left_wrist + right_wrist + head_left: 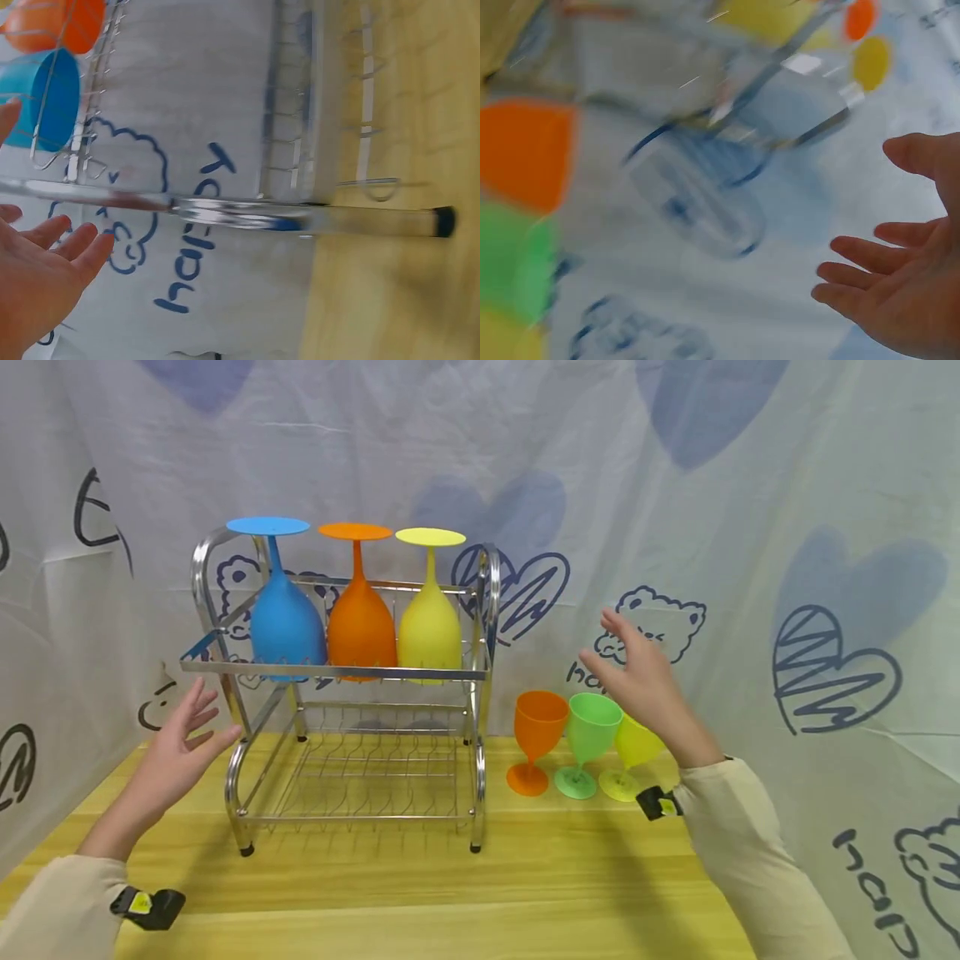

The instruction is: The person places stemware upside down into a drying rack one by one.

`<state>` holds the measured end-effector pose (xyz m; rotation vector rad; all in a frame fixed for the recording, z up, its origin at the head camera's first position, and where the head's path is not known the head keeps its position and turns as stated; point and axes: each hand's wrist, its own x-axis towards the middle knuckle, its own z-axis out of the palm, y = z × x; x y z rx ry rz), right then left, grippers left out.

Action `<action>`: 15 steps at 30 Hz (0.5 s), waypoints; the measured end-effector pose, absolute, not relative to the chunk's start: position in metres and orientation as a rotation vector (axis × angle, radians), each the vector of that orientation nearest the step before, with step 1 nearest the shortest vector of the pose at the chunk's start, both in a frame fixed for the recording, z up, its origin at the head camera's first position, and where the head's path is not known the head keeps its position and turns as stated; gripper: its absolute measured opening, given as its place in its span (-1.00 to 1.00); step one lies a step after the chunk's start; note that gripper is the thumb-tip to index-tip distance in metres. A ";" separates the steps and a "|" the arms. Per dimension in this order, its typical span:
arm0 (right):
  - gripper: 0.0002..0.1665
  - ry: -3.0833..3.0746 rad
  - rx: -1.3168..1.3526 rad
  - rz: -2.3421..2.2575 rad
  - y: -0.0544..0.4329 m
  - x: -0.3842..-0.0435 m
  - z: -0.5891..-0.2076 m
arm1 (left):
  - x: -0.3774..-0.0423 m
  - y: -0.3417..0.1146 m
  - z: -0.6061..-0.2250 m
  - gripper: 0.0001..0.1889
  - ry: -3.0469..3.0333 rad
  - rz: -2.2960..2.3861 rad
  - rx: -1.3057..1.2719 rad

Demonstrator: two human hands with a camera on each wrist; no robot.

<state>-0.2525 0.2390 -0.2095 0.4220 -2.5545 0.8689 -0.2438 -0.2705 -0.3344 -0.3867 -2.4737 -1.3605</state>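
On the upper tier of a metal dish rack [337, 672] a blue goblet [287, 618], an orange goblet [362, 622] and a yellow goblet [430, 631] stand upside down in a row. My left hand [180, 743] hovers beside the rack's left front post, fingers spread, holding nothing. My right hand [641, 672] is raised above the goblets on the table, its thumb apart from the fingers and nothing held. Below it an orange goblet [540, 722], a green goblet [592, 727] and a yellow goblet [633, 745] stand upright, the last partly hidden by that hand.
The rack's lower wire tier [367, 777] holds no goblets. The rack stands on black feet on a wooden table [375, 893]. A pale curtain [525, 443] with blue hearts and drawings hangs behind and at both sides.
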 end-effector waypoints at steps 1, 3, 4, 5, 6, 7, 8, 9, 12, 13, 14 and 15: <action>-0.18 -2.562 0.384 0.869 0.248 -0.255 -0.217 | -0.242 -0.269 -0.338 -0.13 -2.475 -1.363 -0.389; -0.17 -2.567 0.313 0.870 0.266 -0.261 -0.233 | -0.237 -0.266 -0.343 -0.12 -2.482 -1.360 -0.391; -0.16 -2.563 0.282 0.864 0.275 -0.264 -0.241 | -0.235 -0.265 -0.345 -0.12 -2.486 -1.353 -0.393; -0.16 -2.562 0.248 0.859 0.284 -0.268 -0.249 | -0.233 -0.263 -0.347 -0.13 -2.488 -1.346 -0.395; -0.15 -2.559 0.216 0.839 0.292 -0.271 -0.256 | -0.231 -0.261 -0.349 -0.13 -2.484 -1.344 -0.402; -0.15 -2.554 0.188 0.818 0.299 -0.274 -0.263 | -0.228 -0.259 -0.350 -0.13 -2.481 -1.343 -0.411; -0.15 -2.547 0.170 0.799 0.307 -0.277 -0.270 | -0.226 -0.256 -0.351 -0.14 -2.477 -1.340 -0.422; -0.14 -2.540 0.153 0.786 0.313 -0.279 -0.276 | -0.223 -0.254 -0.352 -0.15 -2.471 -1.339 -0.432; -0.10 -2.518 0.115 0.775 0.330 -0.286 -0.294 | -0.216 -0.245 -0.353 -0.17 -2.454 -1.350 -0.466; -0.07 -2.512 0.101 0.798 0.334 -0.289 -0.300 | -0.214 -0.242 -0.354 -0.18 -2.454 -1.352 -0.474; -0.04 -2.504 0.080 0.830 0.338 -0.291 -0.306 | -0.212 -0.238 -0.354 -0.18 -2.456 -1.356 -0.480; 0.00 -2.493 0.057 0.871 0.342 -0.293 -0.312 | -0.210 -0.235 -0.354 -0.19 -2.458 -1.361 -0.484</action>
